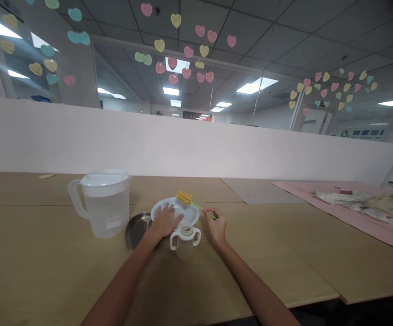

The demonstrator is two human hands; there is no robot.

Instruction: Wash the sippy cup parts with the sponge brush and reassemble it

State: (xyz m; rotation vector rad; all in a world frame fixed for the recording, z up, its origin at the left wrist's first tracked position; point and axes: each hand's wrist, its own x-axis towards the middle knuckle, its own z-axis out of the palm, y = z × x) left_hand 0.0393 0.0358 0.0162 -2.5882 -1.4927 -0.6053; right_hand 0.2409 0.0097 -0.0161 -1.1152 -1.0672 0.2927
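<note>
Step in hand: steadying and pickup. Left hand [164,222] lies flat, fingers spread, on the white plate [187,215] at frame centre. Right hand [216,226] pinches the green handle of the yellow brush [185,197]; lifting it requires a firm grip. Pitcher [104,203], left of centre, holds water; two-handled cup [185,240] appears empty.

Table layout, lower centre of the frame

A plate [182,209] sits at the lower centre of the table [46,262], with the left hand [164,222] flat on its left part and a brush [191,201] lying across its upper right rim. The right hand [216,226] is at the brush's handle end, just right of the plate. A two-handled cup [185,240] stands directly below the plate, between the hands. A round lid [135,231] lies just left of the plate; a pitcher [103,203] stands further left. A cloth [352,213] with papers on it covers the table at the right of the frame.
</note>
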